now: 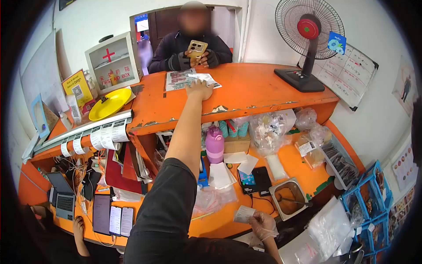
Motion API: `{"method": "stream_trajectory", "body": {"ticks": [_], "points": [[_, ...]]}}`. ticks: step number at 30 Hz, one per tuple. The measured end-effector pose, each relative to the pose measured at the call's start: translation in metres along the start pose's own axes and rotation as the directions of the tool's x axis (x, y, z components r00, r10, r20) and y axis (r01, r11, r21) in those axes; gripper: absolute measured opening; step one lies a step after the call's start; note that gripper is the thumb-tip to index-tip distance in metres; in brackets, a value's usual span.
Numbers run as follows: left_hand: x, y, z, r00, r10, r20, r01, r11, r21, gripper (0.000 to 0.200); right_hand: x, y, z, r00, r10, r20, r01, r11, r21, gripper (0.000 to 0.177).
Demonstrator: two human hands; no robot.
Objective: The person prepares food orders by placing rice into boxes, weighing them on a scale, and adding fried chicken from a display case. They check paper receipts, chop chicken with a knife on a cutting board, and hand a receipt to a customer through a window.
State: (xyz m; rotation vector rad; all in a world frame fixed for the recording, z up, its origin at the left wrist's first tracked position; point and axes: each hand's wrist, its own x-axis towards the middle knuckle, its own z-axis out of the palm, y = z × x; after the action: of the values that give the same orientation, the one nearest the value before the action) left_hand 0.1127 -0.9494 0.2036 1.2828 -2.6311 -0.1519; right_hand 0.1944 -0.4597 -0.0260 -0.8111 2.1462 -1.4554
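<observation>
My left hand [200, 90] is stretched far across the orange counter, its fingers extended and resting on a white paper slip [203, 77]. Under that slip lies a printed sheet [178, 81]. Low in the view, my right hand [263, 224] wears a clear plastic glove and pinches a small printed receipt [244, 214]. Close above the right hand stands a metal tray [288, 198] with a utensil in it. On the far side of the counter, a person in dark clothes and gloves holds a gold phone [197, 47].
A black fan [307, 48] and a first aid box [112, 64] stand on the upper counter, with a yellow plate [110, 104]. Below are a purple bottle [214, 145], plastic bags and blue baskets [371, 198]. A co-worker's hand [78, 229] rests near phones [115, 220] and a laptop [65, 204].
</observation>
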Motion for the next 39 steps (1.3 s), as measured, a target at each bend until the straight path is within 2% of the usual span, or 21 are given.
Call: {"method": "stream_trajectory", "body": {"ticks": [4,6,10,12,15,19,21,23,25,26,27,28,29,30,32,33,34,36,37,38,39], "points": [[-0.006,0.002,-0.002,1.000,0.009,-0.023,-0.009,1.000,0.013,0.066,-0.017,0.001,0.012,0.997,0.066,-0.038,-0.064,0.996,0.056,0.005],[-0.007,0.003,-0.002,1.000,0.002,-0.027,-0.001,1.000,0.020,0.067,-0.026,-0.013,0.014,0.987,0.152,-0.050,-0.154,0.988,-0.027,0.008],[-0.005,0.003,0.000,0.999,0.003,-0.035,-0.002,1.000,0.011,0.068,-0.035,-0.009,0.018,0.994,-0.010,-0.105,0.016,0.998,0.053,0.006],[-0.006,0.003,-0.001,1.000,-0.001,-0.019,0.000,1.000,-0.007,0.068,-0.039,-0.023,0.016,0.980,0.174,-0.097,-0.170,0.984,0.053,0.008],[-0.010,0.005,-0.006,1.000,0.002,-0.002,-0.002,1.000,-0.019,0.068,-0.042,-0.024,0.015,0.993,0.053,-0.107,-0.036,0.987,0.154,0.010],[-0.006,0.005,-0.002,1.000,0.005,-0.025,-0.005,1.000,-0.015,0.069,-0.044,-0.014,0.017,0.989,0.051,-0.140,-0.025,0.984,0.178,0.010],[-0.003,0.002,-0.001,1.000,0.013,-0.025,-0.014,1.000,-0.018,0.071,-0.049,-0.003,0.016,0.986,-0.003,-0.169,0.016,0.997,0.076,0.009],[0.007,-0.001,0.008,0.997,0.014,-0.079,-0.014,1.000,-0.001,0.073,-0.059,-0.021,0.012,0.974,0.051,-0.221,-0.018,0.989,0.147,0.010],[0.063,-0.019,0.040,0.987,0.134,-0.083,-0.135,0.991,0.002,0.075,-0.077,-0.036,0.002,0.966,0.106,-0.237,-0.115,0.993,-0.024,0.007],[0.082,-0.033,0.055,0.926,0.282,-0.252,-0.276,0.959,0.062,0.072,-0.086,-0.029,0.000,0.952,-0.025,-0.306,-0.024,0.987,-0.156,0.008],[0.086,-0.031,0.052,0.846,0.418,-0.330,-0.370,0.907,0.202,0.069,-0.099,-0.029,-0.003,0.922,0.027,-0.385,-0.085,0.987,-0.135,0.008],[0.091,-0.033,0.047,0.890,0.436,-0.135,-0.412,0.894,0.173,0.065,-0.112,-0.033,-0.006,0.914,0.101,-0.394,-0.198,0.957,-0.213,0.009],[0.145,-0.051,0.083,0.777,0.530,-0.338,-0.424,0.839,0.341,0.065,-0.126,-0.034,-0.008,0.901,0.179,-0.396,-0.305,0.909,-0.284,0.011],[0.110,-0.041,0.068,0.919,0.277,-0.282,-0.250,0.960,0.129,0.068,-0.141,-0.031,-0.007,0.867,0.212,-0.451,-0.354,0.899,-0.257,0.012],[0.086,-0.028,0.032,0.976,0.198,-0.091,-0.198,0.980,0.008,0.077,-0.170,-0.032,-0.012,0.808,0.216,-0.548,-0.390,0.893,-0.222,0.014],[0.081,-0.017,0.044,0.972,0.033,-0.231,-0.041,0.999,-0.027,0.078,-0.185,-0.012,-0.011,0.756,0.191,-0.625,-0.320,0.942,-0.098,0.017],[0.077,-0.016,0.041,0.927,0.166,-0.337,-0.179,0.984,-0.007,0.080,-0.199,-0.002,-0.017,0.729,0.180,-0.661,-0.309,0.947,-0.084,0.016],[-0.002,0.008,0.025,0.780,0.235,-0.579,-0.367,0.922,-0.120,0.069,-0.225,-0.007,-0.027,0.654,0.183,-0.734,-0.342,0.937,-0.071,0.013],[-0.040,0.021,0.028,0.672,0.296,-0.679,-0.636,0.701,-0.323,0.059,-0.237,-0.020,-0.037,0.603,0.198,-0.773,-0.392,0.917,-0.071,0.011],[-0.084,0.039,0.032,0.571,0.299,-0.765,-0.810,0.357,-0.465,0.049,-0.250,-0.022,-0.043,0.548,0.211,-0.810,-0.353,0.936,0.005,0.009],[-0.179,0.078,0.034,0.541,0.199,-0.817,-0.830,0.280,-0.482,0.041,-0.265,-0.022,-0.048,0.486,0.229,-0.843,-0.315,0.946,0.075,0.007]]}}
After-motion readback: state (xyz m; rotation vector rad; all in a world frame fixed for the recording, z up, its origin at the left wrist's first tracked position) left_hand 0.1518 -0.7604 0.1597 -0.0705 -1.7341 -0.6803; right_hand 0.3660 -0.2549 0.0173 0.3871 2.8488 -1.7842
